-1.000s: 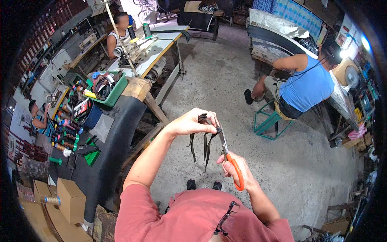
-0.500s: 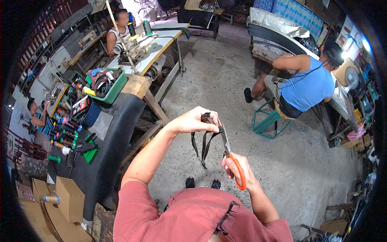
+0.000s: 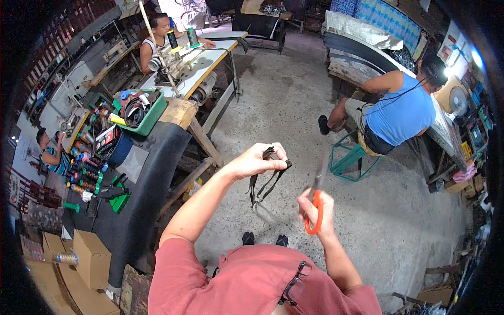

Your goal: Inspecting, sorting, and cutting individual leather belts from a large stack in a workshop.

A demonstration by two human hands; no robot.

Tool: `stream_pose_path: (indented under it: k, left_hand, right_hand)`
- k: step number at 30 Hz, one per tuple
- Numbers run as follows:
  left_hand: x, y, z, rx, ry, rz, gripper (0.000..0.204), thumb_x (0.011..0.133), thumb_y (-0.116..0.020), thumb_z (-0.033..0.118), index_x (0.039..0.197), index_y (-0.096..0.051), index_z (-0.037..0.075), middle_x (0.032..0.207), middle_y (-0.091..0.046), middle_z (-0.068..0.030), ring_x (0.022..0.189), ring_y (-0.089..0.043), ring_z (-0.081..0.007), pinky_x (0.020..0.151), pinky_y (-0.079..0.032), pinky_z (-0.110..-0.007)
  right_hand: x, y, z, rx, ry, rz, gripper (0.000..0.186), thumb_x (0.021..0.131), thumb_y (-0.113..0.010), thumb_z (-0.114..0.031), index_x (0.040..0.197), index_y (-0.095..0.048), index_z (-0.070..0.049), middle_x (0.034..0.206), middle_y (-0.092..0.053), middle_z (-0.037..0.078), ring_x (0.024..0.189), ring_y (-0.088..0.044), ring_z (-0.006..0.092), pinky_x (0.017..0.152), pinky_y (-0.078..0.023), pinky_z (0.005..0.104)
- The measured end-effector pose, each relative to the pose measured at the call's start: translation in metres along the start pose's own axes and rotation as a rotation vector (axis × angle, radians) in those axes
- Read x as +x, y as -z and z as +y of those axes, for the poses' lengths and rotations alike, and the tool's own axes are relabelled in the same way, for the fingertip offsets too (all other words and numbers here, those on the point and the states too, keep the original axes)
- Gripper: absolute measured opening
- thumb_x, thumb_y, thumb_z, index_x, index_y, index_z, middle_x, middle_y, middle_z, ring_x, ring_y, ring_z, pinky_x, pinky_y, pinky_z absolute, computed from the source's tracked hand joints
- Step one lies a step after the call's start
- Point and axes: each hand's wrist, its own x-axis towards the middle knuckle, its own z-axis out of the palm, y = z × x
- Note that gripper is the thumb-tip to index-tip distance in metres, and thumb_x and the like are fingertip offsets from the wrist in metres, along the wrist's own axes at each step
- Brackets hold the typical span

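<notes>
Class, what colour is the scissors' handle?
The scissors' handle is orange, showing best in the head view.

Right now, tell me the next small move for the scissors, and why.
Probably bring the scissors leftward to the black strips: the left hand pinches them with an end poking past its fingertips, while the right hand holds the scissors apart from them.

Green bin [image 3: 153,120] (dark coil [image 3: 137,114] inside) near thread spools [image 3: 89,186]; cardboard box [image 3: 92,260] lower left; person [image 3: 401,113] seated on green stool [image 3: 349,159].
</notes>
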Motion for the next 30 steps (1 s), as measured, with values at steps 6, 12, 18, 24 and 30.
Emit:
stream_pose_path:
  k: [6, 12, 18, 24, 30]
  left_hand:
    - [-0.002, -0.022, -0.004, -0.141, -0.081, 0.189, 0.010, 0.080, -0.071, 0.012, 0.083, -0.063, 0.007, 0.091, -0.051, 0.0063, 0.057, -0.040, 0.0005, 0.046, -0.025, -0.018]
    - [0.000, -0.039, 0.004, -0.173, -0.100, 0.333, 0.022, 0.082, -0.070, 0.031, 0.086, -0.063, 0.010, 0.061, -0.046, 0.0086, 0.050, -0.037, -0.0003, 0.045, -0.024, -0.017]
    - [0.006, -0.049, -0.011, -0.232, -0.147, 0.429, 0.065, 0.084, -0.040, 0.067, 0.095, -0.063, 0.007, 0.062, -0.040, 0.0095, 0.052, -0.031, -0.0012, 0.046, -0.023, -0.018]
    - [0.011, -0.054, -0.028, -0.242, -0.227, 0.467, 0.086, 0.079, -0.021, 0.077, 0.099, -0.062, 0.004, 0.078, -0.047, 0.0050, 0.067, -0.035, -0.0037, 0.062, -0.030, -0.019]
    - [0.016, -0.069, -0.032, -0.258, -0.298, 0.504, 0.088, 0.079, -0.020, 0.077, 0.098, -0.062, 0.002, 0.090, -0.050, 0.0011, 0.073, -0.041, -0.0071, 0.068, -0.036, -0.023]
  right_hand:
    - [0.045, -0.015, -0.003, 0.112, 0.311, 0.099, 0.027, 0.069, -0.073, 0.007, 0.084, -0.051, 0.001, 0.095, -0.063, 0.015, 0.076, -0.061, 0.0126, 0.069, -0.051, 0.0273]
    - [0.057, -0.032, -0.004, -0.045, 0.414, 0.286, 0.023, 0.073, -0.073, 0.003, 0.081, -0.051, -0.003, 0.076, -0.058, 0.003, 0.068, -0.058, 0.0095, 0.062, -0.048, 0.0237]
    - [0.058, -0.033, -0.013, -0.010, 0.318, 0.220, 0.022, 0.074, -0.073, -0.001, 0.081, -0.052, -0.004, 0.074, -0.058, 0.002, 0.064, -0.055, 0.0080, 0.060, -0.046, 0.0233]
    - [0.057, -0.036, -0.002, -0.163, 0.395, 0.295, 0.022, 0.074, -0.072, -0.001, 0.080, -0.051, -0.003, 0.072, -0.056, 0.002, 0.063, -0.058, 0.0099, 0.058, -0.049, 0.0229]
    - [0.051, -0.039, -0.009, -0.279, 0.412, 0.365, 0.024, 0.072, -0.073, -0.002, 0.082, -0.051, -0.005, 0.072, -0.055, -0.001, 0.065, -0.052, 0.0061, 0.060, -0.045, 0.0222]
